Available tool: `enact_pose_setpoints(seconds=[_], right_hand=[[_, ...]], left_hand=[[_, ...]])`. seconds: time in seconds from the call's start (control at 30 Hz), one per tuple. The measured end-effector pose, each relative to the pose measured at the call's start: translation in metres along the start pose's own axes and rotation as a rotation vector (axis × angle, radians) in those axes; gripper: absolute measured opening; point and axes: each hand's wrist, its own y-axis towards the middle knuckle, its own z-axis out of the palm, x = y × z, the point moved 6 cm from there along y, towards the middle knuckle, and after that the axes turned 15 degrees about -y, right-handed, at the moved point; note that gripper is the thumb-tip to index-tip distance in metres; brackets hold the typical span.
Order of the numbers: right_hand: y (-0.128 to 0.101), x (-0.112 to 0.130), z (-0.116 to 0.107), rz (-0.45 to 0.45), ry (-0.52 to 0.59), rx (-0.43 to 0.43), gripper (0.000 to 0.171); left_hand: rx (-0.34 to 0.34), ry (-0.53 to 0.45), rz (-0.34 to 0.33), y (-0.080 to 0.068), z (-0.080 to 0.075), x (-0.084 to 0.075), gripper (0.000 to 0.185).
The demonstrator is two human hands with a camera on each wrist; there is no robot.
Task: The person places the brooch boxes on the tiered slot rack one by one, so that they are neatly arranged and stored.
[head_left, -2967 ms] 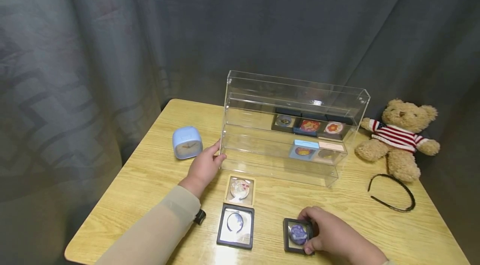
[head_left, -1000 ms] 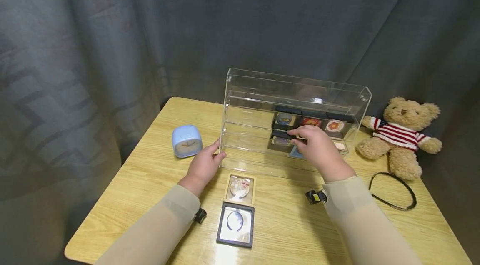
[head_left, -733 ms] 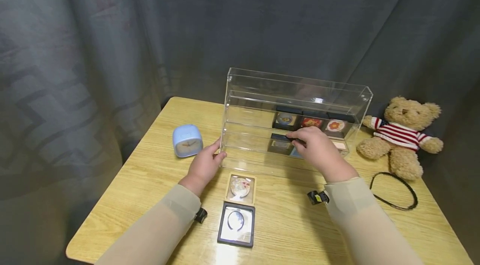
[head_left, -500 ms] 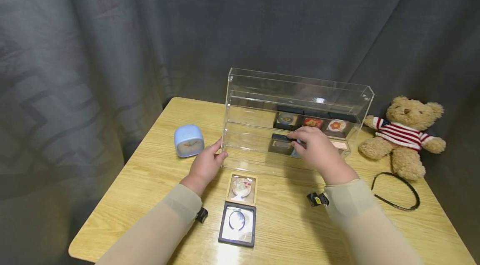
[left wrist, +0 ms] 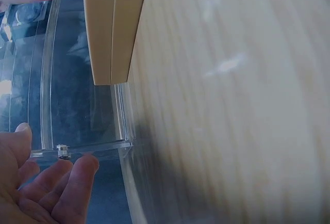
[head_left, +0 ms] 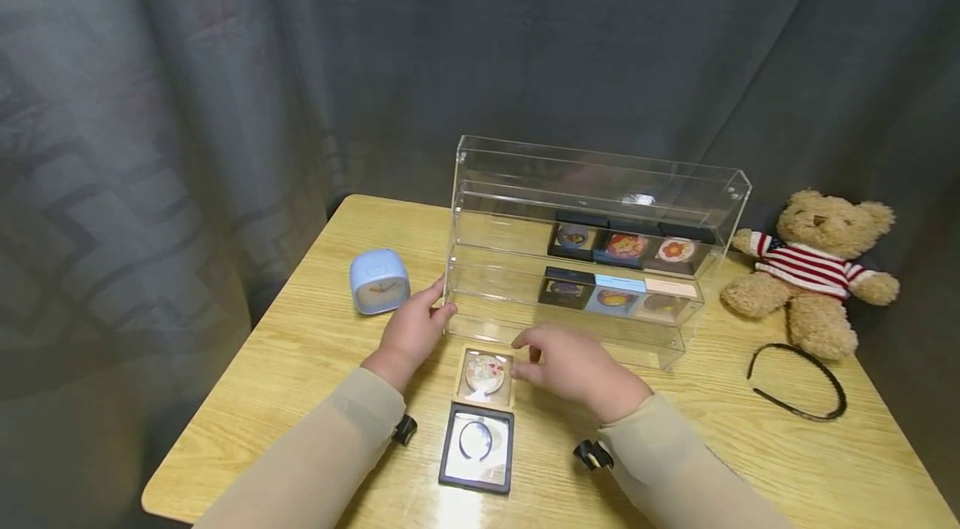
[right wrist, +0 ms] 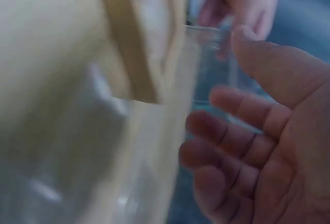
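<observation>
Left hand (head_left: 411, 333), fingers relaxed, rests against the left end of the clear acrylic case (head_left: 517, 179) near the bench's (head_left: 315, 354) middle. Right hand (head_left: 577, 366), fingers spread and holding nothing, hovers just beside the tan-framed badge (head_left: 484, 375), which lies before the case; a black-framed badge (head_left: 477, 447) lies toward the near edge.

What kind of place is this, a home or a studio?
Probably a staged recording corner rather than a lived-in room: a grey curtain hangs behind a small wooden table holding a clear display case, a teddy bear and a blue clock.
</observation>
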Motion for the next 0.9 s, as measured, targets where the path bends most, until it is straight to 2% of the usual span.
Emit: enact_pose_setpoints(seconds=[0.23,0.37,0.53,0.67,0.9], right_hand=[[-0.001,-0.001,0.033,0.078,0.050,0.106,0.092],[-0.001,-0.003,0.045,0.091,0.068,0.145,0.105],[-0.001,-0.007,0.051,0.125,0.117,0.115,0.105],[-0.001,-0.009,0.051,0.135,0.203,0.063,0.096],[-0.002,-0.010,0.053,0.153,0.511,0.037,0.071]], left_hand=[[-0.008,-0.007,0.004,0.001,0.001,0.000,0.057],[-0.014,-0.006,-0.005,0.000,0.001,0.001,0.056],[-0.012,-0.008,-0.003,0.000,0.001,0.001,0.056],[-0.016,-0.010,0.006,0.001,0.001,0.002,0.056],[-0.017,-0.001,0.019,0.002,0.001,0.003,0.056]])
